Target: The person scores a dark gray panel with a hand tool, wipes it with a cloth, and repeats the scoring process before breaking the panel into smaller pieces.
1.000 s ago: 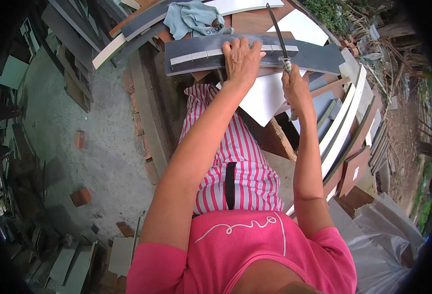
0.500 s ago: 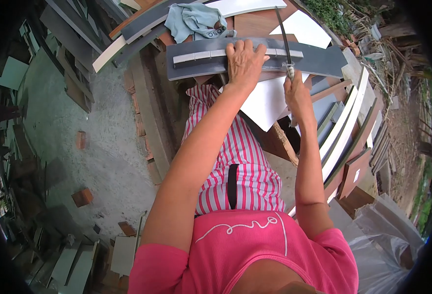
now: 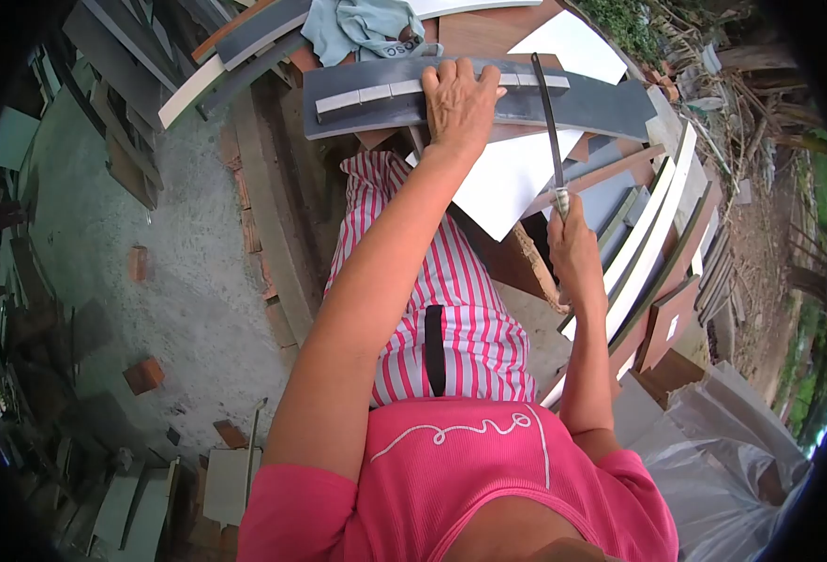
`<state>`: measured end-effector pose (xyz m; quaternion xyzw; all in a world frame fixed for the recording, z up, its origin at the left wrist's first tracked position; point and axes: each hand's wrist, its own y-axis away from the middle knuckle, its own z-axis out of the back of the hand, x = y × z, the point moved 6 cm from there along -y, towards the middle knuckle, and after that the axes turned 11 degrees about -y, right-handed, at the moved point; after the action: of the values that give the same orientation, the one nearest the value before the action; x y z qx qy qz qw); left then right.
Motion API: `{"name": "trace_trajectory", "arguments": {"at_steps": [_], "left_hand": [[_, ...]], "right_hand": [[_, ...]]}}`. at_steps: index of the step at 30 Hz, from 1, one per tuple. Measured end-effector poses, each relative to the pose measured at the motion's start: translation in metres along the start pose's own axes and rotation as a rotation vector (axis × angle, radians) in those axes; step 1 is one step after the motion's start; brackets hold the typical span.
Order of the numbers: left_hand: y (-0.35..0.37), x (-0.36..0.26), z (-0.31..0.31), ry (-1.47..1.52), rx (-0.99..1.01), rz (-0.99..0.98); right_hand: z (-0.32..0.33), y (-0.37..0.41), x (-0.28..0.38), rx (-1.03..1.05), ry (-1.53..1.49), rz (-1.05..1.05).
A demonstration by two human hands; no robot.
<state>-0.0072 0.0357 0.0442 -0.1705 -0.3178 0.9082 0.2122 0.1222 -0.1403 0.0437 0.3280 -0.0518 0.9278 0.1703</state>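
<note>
A light grey strip (image 3: 366,95), crossed by several dark lines, lies lengthwise on a dark grey board (image 3: 610,105). My left hand (image 3: 460,105) presses down on the strip near its middle, the fingers bent over its far edge. In my right hand (image 3: 576,245) is a long thin blade (image 3: 551,131) with a pale handle, the fingers wrapped round it. The blade points away from me and crosses the strip to the right of my left hand; whether it touches cannot be made out. A white sheet (image 3: 499,192) lies under the board's near side.
A blue-grey cloth (image 3: 362,33) lies beyond the board. Curved white strips (image 3: 652,225) and brown panels (image 3: 668,323) are stacked at the right. Clear plastic sheeting (image 3: 718,468) is at lower right. Loose bricks (image 3: 143,377) sit on the concrete floor (image 3: 188,272).
My right hand has drawn the blade back toward me, so its tip is now near the strip's far side. My left hand stays on the strip. The whole view has shifted slightly.
</note>
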Motion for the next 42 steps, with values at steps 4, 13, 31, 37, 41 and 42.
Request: {"name": "trace_trajectory", "arguments": {"at_steps": [4, 13, 31, 37, 41, 42], "left_hand": [[-0.001, -0.003, 0.001, -0.016, -0.029, -0.009], [-0.002, 0.002, 0.004, -0.017, -0.03, 0.013], [0.0, 0.002, 0.004, 0.023, 0.036, 0.035], [-0.004, -0.001, -0.002, -0.051, -0.022, 0.037], [-0.001, 0.001, -0.001, -0.036, -0.02, 0.034], [-0.002, 0.003, 0.0, -0.044, -0.017, 0.031]], "right_hand": [[0.001, -0.034, 0.011, 0.115, -0.071, -0.206], [-0.008, -0.028, 0.005, 0.055, -0.025, -0.068], [-0.006, -0.008, 0.008, 0.105, -0.061, -0.158], [-0.002, -0.009, -0.001, 0.089, -0.066, -0.193], [0.0, -0.036, 0.007, 0.116, -0.114, -0.181], [-0.003, -0.042, 0.012, 0.112, -0.109, -0.13]]}}
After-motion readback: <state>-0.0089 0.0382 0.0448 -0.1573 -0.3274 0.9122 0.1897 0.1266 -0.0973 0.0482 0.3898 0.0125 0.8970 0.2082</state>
